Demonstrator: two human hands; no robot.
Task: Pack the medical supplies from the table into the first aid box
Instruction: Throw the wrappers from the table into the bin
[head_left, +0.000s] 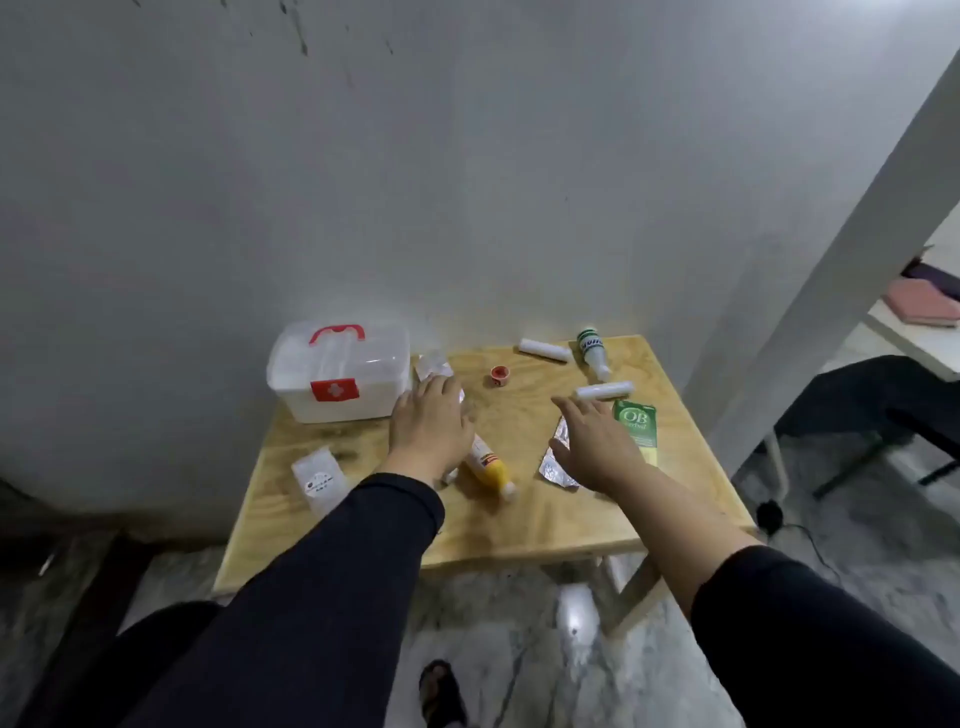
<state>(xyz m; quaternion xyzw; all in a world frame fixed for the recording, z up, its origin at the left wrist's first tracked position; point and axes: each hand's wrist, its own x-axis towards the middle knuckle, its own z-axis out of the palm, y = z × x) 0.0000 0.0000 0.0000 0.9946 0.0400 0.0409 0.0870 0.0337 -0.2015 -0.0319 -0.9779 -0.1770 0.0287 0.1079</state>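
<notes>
A clear first aid box (337, 371) with a red handle and red cross label stands shut at the table's back left. My left hand (431, 423) hovers just right of the box, fingers spread, above a clear packet (432, 366) and a yellow bottle (491, 467). My right hand (597, 441) is open over foil blister packs (558, 465), beside a green sachet (638, 423). Two white gauze rolls (545, 349) (605, 389), a green-and-white bottle (592, 351), a red tape roll (500, 374) and a clear bag (318, 479) lie on the table.
The small wooden table (519, 525) stands against a grey wall. A white pillar (841, 270) rises at the right, with a dark chair (872, 400) and another table beyond it. My foot in a sandal (441, 693) is on the marble floor below.
</notes>
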